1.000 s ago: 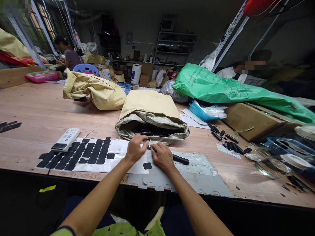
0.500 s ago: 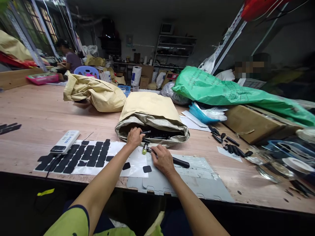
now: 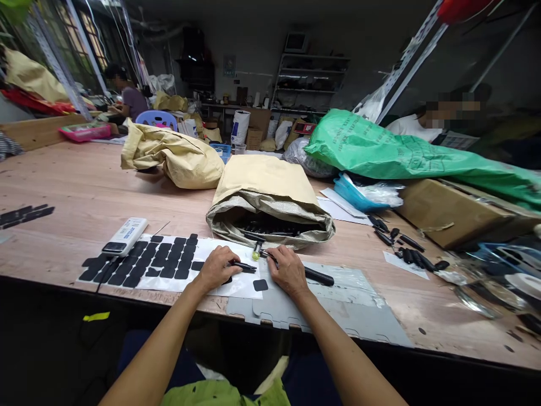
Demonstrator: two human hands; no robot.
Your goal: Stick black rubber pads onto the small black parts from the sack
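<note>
My left hand [image 3: 217, 269] is closed around a slim black pen-like rod [image 3: 245, 267] above the white sheet [image 3: 240, 288]. To its right, my right hand [image 3: 288, 269] is closed over the shaft of a small hammer. The hammer [image 3: 320, 276] has a yellow-tipped metal head, pointing left, and a thick black grip; it lies on the grey board [image 3: 350, 304]. Just behind both hands is an open paper sack [image 3: 264, 180], its mouth facing me, with dark slender pieces inside. Rows of black rounded-square stickers [image 3: 169, 259] cover the left of the sheet.
A white electronic device [image 3: 125, 237] with a cord sits at the left. Behind lie another sack [image 3: 173, 158] and a green bag [image 3: 380, 146]. Black pieces [image 3: 408, 256], a cardboard box [image 3: 448, 214] and tape rolls [image 3: 524, 285] occupy the right. Two people sit farther back.
My left hand has come out of the sack's mouth with the black rod and moved toward me over the sheet. My right hand stays on the hammer. The view has shifted slightly.
</note>
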